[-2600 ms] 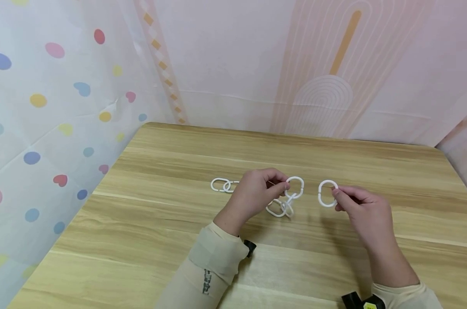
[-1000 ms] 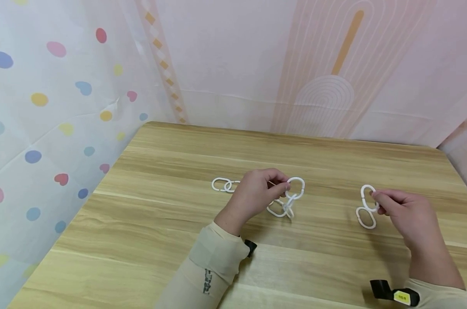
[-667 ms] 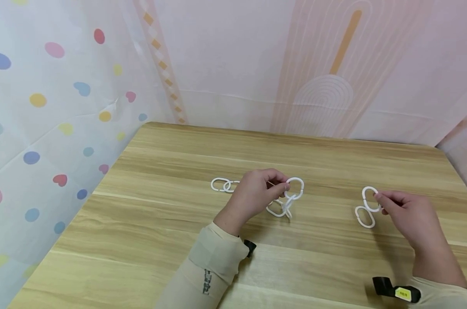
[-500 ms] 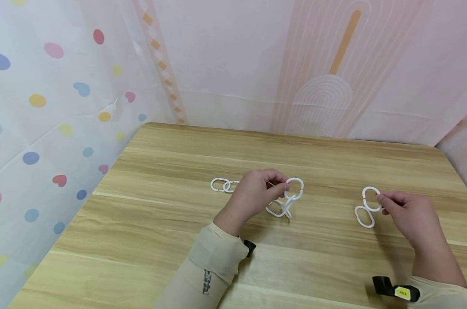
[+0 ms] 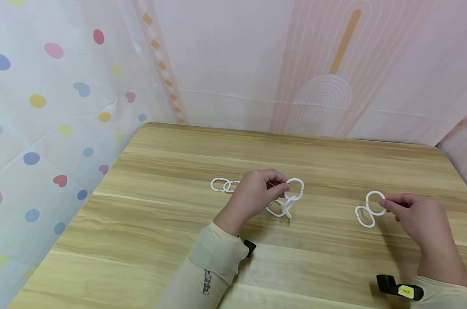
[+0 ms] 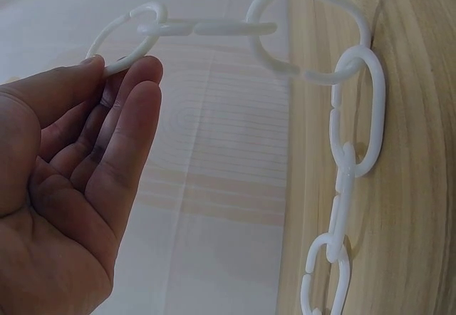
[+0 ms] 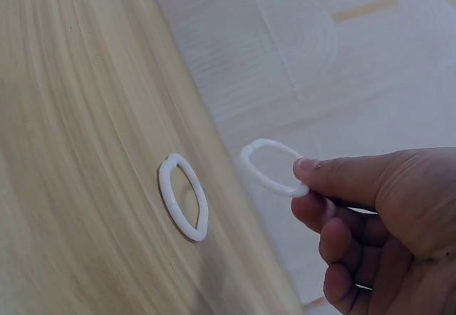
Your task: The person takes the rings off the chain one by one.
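Note:
At the middle of the table, my left hand [image 5: 252, 195] pinches the end link of a white plastic chain [image 6: 376, 115] between thumb and fingertips. From that raised link [image 6: 155, 17] the chain runs down to the tabletop, where its other links lie; my hand hides part of it in the head view. To the right, my right hand [image 5: 420, 214] pinches a single white oval link [image 7: 246, 161] by its edge, with thumb and index finger. A loose white link [image 7: 167, 195] lies flat on the table just left of it. The right wrist view shows these two links apart.
The wooden table [image 5: 148, 223] has its far edge against a pink patterned cloth [image 5: 233, 64]. On the left hangs a cloth with coloured dots [image 5: 63, 150]. Black camera mounts sit at both wrists.
My right hand has carried its link from beside the left hand over to the right, then slightly further right and down, uncovering the loose link. My left hand has stayed in place.

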Motion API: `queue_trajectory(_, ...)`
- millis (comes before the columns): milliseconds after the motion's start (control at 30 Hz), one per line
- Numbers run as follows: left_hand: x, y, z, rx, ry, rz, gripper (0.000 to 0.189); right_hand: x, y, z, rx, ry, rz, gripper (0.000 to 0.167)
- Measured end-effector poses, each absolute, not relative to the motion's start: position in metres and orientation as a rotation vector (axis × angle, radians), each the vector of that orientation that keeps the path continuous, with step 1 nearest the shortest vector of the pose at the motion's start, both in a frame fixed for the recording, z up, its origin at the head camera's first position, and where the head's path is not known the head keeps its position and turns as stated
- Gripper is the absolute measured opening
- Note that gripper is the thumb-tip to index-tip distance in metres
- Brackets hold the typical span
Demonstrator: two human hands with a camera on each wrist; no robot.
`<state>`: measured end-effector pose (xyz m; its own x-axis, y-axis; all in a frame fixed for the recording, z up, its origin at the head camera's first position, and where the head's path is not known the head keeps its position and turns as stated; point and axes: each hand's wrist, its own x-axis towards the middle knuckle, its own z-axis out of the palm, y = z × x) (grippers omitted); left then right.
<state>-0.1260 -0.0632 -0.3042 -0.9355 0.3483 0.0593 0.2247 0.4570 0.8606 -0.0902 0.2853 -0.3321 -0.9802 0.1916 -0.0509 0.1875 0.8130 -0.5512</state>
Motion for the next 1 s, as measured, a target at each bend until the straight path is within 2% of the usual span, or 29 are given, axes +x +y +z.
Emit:
queue_trajectory(267,-0.126,-0.064,-0.305,0.496,2.589,1.466,0.007,-0.090,0.292,-0.339,-0.226,-2.965,0.814,0.037)
queue_trajectory(1000,-0.126,-0.063,-0.304,0.494,2.570,1.470,0.007,-0.093,0.309,-0.351,-0.282,-3.096,0.791,0.032)
